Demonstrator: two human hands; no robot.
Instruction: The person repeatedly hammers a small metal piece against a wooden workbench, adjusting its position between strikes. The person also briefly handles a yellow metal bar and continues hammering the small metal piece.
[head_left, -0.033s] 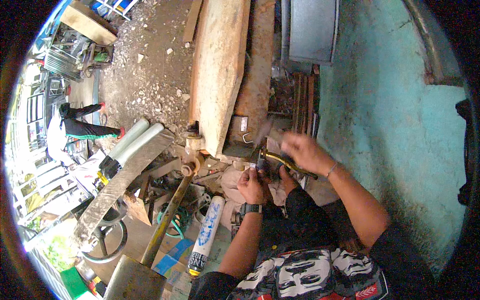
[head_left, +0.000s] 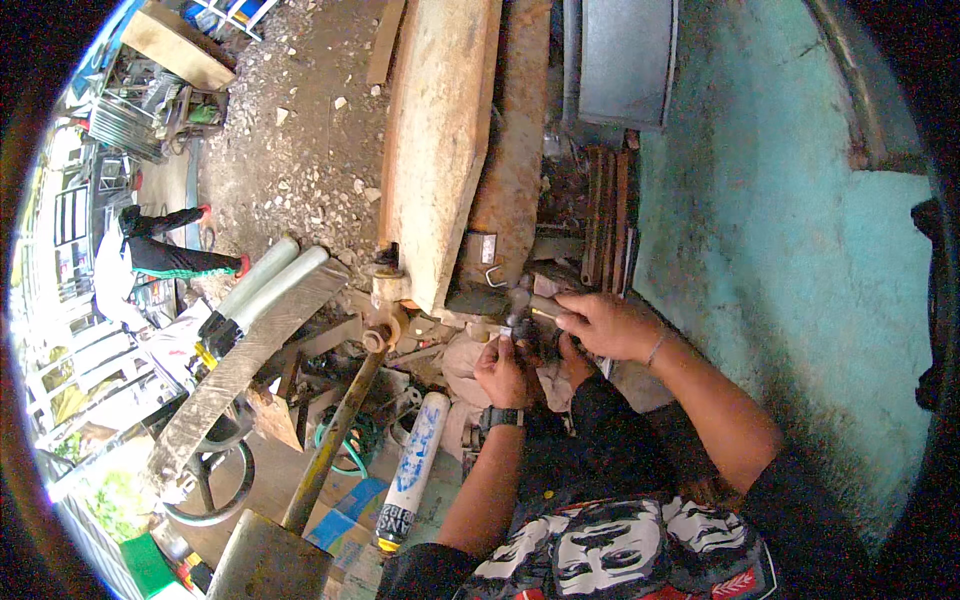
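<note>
My right hand is closed around the handle of a hammer, whose dark head points left just above my left hand. My left hand, with a black watch on its wrist, pinches a small metal piece upright under the hammer head. What the piece rests on is hidden among dark clutter. Both hands work close together at the foot of a big wooden slab.
A turquoise wall runs along the right. Rusty bars and a grey metal sheet lie beyond my hands. To the left are a white tube, a rusty pipe, white pipes and a wheel. A person bends over at far left.
My right hand was blurred in motion and has dropped slightly toward my left hand with the hammer. The left hand stays in place.
</note>
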